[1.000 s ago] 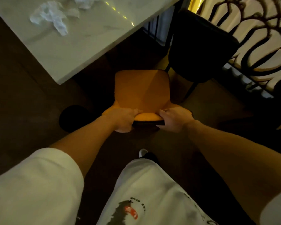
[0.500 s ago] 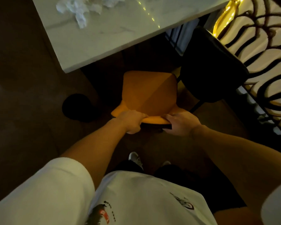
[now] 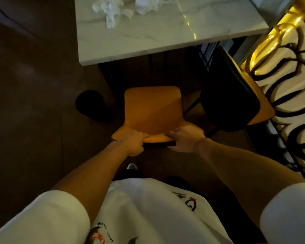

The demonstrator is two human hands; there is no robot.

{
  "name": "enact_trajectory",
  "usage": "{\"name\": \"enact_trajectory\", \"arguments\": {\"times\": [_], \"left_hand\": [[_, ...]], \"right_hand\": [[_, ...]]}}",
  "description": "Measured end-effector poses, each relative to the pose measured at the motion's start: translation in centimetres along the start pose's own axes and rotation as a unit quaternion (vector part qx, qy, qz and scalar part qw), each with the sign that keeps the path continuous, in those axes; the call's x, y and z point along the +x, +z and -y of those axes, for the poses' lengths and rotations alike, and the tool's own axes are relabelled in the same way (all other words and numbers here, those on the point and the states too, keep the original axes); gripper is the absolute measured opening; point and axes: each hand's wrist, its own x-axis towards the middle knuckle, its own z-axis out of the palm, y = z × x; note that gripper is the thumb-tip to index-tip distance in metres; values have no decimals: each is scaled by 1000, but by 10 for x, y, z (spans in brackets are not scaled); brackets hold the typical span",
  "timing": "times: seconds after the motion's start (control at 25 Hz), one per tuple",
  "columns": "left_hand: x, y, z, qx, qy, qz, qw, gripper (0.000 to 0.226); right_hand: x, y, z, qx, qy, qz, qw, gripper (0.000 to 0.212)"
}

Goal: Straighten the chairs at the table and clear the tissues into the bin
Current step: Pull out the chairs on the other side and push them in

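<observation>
An orange chair (image 3: 151, 110) stands in front of me, its seat pointing at the near edge of the white marble table (image 3: 165, 39). My left hand (image 3: 133, 142) and my right hand (image 3: 185, 139) both grip the top of its backrest, a little apart. Crumpled white tissues (image 3: 111, 10) lie on the table's far left part, with more tissue (image 3: 148, 4) beside them. A second chair (image 3: 231, 95), black-backed with an orange seat, stands to the right at an angle to the table.
A round black object (image 3: 91, 104), perhaps a bin, sits on the dark floor left of the orange chair. A patterned black and white railing with a gold rail (image 3: 289, 67) runs along the right. My foot (image 3: 131, 167) is below the chair.
The orange chair has turned to face the table more squarely, and the table edge now runs straight across the view. Both hands keep their hold on the backrest.
</observation>
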Motion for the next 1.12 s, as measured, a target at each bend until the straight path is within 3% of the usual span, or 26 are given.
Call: {"name": "enact_trajectory", "arguments": {"times": [0.2,0.44,0.76,1.12], "left_hand": [[-6,4,-11,-8,-39,-42,998,71],[3,-11,-10,28,17,-50,998,71],[51,-50,17,23,26,-28,999,77],[105,-89,47,30,22,-65,997,73]], "right_hand": [[10,-6,-16,-14,-47,-15,999,45],[17,-6,-28,23,-69,-21,997,41],[62,-30,-64,36,-74,-47,995,44],[119,-57,-106,24,-91,-59,994,51]]}}
